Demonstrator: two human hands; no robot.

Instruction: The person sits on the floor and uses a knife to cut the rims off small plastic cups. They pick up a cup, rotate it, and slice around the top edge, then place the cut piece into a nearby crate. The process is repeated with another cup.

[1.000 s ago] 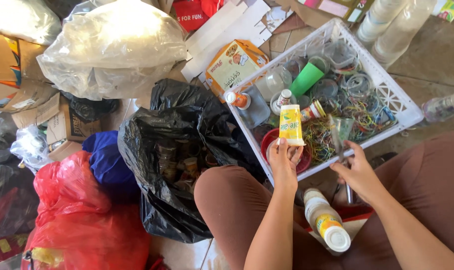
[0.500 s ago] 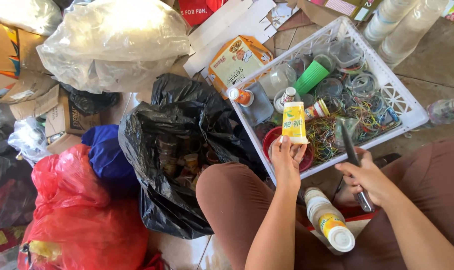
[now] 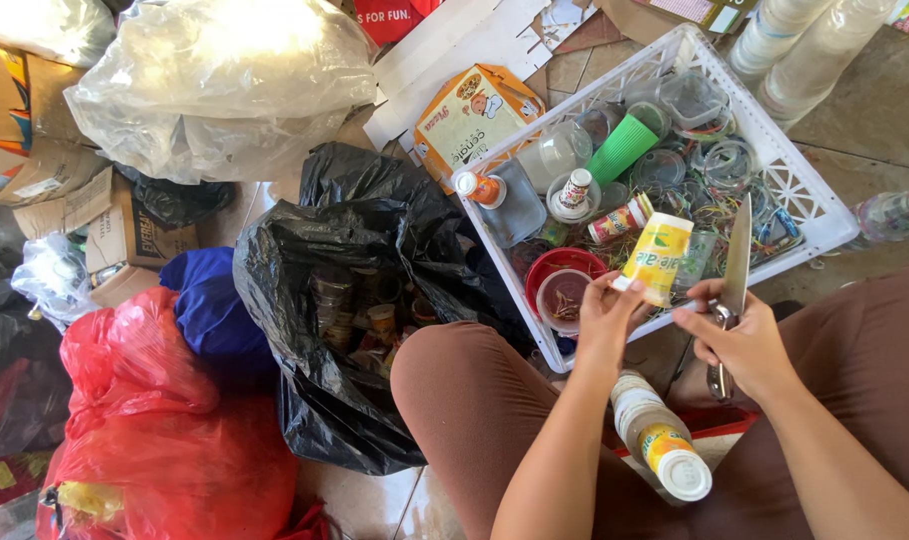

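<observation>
Since half a second earlier the right hand (image 3: 746, 345) had lifted the knife (image 3: 738, 268), so that its blade stood nearly upright beside the yellow cup (image 3: 656, 258), where before it had pointed down and away toward the lap. That cup had stayed in the left hand (image 3: 606, 322), pinched by its lower end between thumb and fingertips and held over the near rim of the white crate (image 3: 796, 185). The right fingers were curled tight round the knife handle, forefinger stretched along the top. As for progress, the label still seemed whole on the cup, and no cut showed. Judging by the scene, a fair share was already sorted: a black bag (image 3: 359, 300) by the knee held stripped cups, and a short stack of cups (image 3: 659, 440) lay on the lap. Much remained in the crate, though: a green cup (image 3: 622, 150), a red bowl (image 3: 564, 270), small bottles, clear lids and loose rings. Red bags (image 3: 144, 430) and a clear sack (image 3: 219, 85) lay well apart to the left
</observation>
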